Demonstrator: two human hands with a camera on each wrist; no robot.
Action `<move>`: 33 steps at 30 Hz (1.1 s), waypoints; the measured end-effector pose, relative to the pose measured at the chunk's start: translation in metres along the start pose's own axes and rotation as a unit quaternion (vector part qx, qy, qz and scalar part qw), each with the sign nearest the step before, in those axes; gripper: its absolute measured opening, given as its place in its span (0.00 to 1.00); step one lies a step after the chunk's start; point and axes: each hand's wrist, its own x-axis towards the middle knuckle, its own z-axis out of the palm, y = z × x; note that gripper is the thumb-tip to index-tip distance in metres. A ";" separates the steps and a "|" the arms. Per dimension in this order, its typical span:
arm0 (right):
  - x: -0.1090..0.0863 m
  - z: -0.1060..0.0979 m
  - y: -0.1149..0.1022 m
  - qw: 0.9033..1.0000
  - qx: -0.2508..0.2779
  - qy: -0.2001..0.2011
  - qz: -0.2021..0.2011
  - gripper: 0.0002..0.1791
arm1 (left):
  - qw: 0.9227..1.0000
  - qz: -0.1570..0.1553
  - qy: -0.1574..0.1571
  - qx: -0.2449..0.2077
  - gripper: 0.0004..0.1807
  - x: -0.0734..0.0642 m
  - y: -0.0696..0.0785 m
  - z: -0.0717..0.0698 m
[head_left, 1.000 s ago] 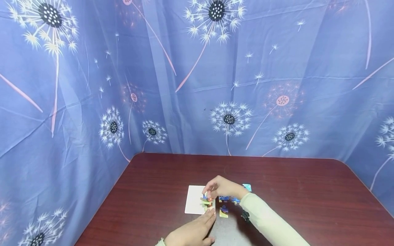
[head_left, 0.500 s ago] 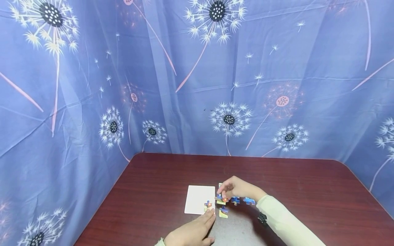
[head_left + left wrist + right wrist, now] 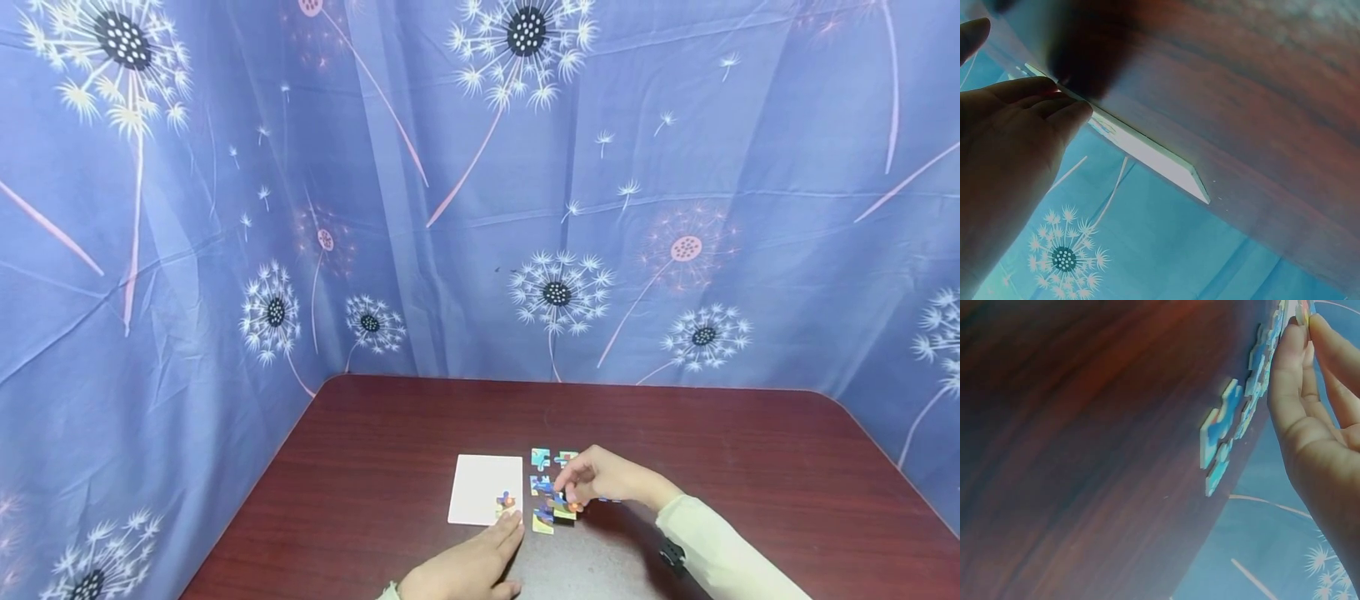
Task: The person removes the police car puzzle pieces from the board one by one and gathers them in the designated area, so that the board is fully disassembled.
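A white square puzzle board (image 3: 480, 483) lies on the table, with a jigsaw piece (image 3: 506, 501) at its lower right corner. My left hand (image 3: 468, 562) rests its straight fingertips on that corner, partly covering the piece; the left wrist view shows the fingers (image 3: 1072, 115) at the board's edge. Right of the board, my right hand (image 3: 618, 482) pinches a yellow-and-blue jigsaw piece (image 3: 564, 509) between thumb and fingers. Just left of the held piece are a loose blue jigsaw piece (image 3: 540, 486) and a yellow-purple one (image 3: 543, 522).
More loose pieces lie around the right hand, among them a turquoise jigsaw piece (image 3: 540, 458) at the back; some are partly hidden by the hand. The right wrist view shows a blue jigsaw piece (image 3: 1219, 425) flat on the dark red table (image 3: 390, 433). A dandelion-patterned curtain (image 3: 450, 292) stands behind.
My right hand has carried its jigsaw piece rightward, from over the white board to over the loose pieces. The left hand stays on the board's corner.
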 end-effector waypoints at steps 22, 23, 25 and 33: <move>-0.017 0.005 0.016 1.000 0.000 0.000 -0.015 0.08 | 1.000 0.002 -0.014 -0.008 0.38 0.001 -0.001 0.005; -0.017 0.005 0.015 1.000 -0.006 0.003 -0.015 0.08 | 1.000 0.004 -0.015 -0.009 0.38 0.000 -0.002 0.005; -0.017 0.005 0.015 1.000 -0.010 0.005 -0.015 0.08 | 1.000 0.006 -0.016 -0.009 0.38 0.000 -0.002 0.005; -0.016 0.004 0.016 1.000 -0.016 0.014 -0.007 0.08 | 1.000 0.009 -0.013 -0.020 0.39 -0.003 -0.004 0.004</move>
